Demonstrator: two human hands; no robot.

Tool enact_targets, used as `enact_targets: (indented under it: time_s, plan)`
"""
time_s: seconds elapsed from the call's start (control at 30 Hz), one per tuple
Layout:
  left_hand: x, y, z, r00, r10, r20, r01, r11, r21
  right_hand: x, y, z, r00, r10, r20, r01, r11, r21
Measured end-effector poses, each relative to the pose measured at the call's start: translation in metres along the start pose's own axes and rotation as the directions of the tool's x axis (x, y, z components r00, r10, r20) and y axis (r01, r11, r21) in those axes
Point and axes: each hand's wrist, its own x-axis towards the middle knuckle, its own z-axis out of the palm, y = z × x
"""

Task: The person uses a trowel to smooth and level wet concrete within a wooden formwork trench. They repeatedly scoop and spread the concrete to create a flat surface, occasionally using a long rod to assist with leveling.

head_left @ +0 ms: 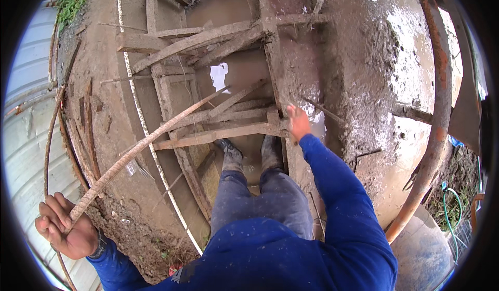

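Note:
My left hand (65,223) is curled round the near end of a long muddy rod (135,148), which slants up over the timber frame toward the middle. My right hand (299,122), slightly blurred, has its fingers apart beside a muddy upright plank (280,78) near the right end of a cross timber (218,135); whether it touches the wood I cannot tell. My booted legs (231,156) stand in brown muddy water inside the frame.
More crossed timbers (208,41) span the trench ahead. A pale line (128,72) runs along the left bank, beside loose bars (88,124) and metal sheeting (23,145). On the right are wet mud (364,57), a rusty pipe (436,83) and a green hose (455,202).

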Motion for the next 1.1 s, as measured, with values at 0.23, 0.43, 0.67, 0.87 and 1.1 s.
enact_targets:
  time_s: [0.23, 0.43, 0.67, 0.87, 1.1]
  plan:
    - [-0.008, 0.008, 0.0, 1.0, -0.026, -0.005, 0.027, 0.999, 0.029, 0.01, -0.041, -0.062, 0.915, 0.277, 0.294, -0.343, 0.917, 0.204]
    - [0.001, 0.003, 0.005, 0.999, -0.018, 0.039, 0.019, 0.999, -0.034, -0.042, 0.0, -0.07, 0.919, 0.341, 0.197, -0.358, 0.932, 0.061]
    - [0.012, 0.0, 0.026, 0.998, -0.013, 0.059, 0.013, 1.0, -0.011, -0.005, -0.045, -0.091, 0.756, 0.466, 0.46, -0.636, 0.357, 0.684]
    - [0.02, -0.002, 0.038, 0.998, -0.017, 0.068, 0.017, 1.0, 0.003, 0.01, -0.071, -0.084, 0.801, 0.594, 0.068, -0.564, 0.714, 0.415]
    - [0.028, -0.002, 0.041, 0.994, -0.015, 0.112, 0.016, 1.0, -0.007, 0.023, -0.067, -0.052, 0.842, 0.539, 0.02, -0.489, 0.747, 0.45]
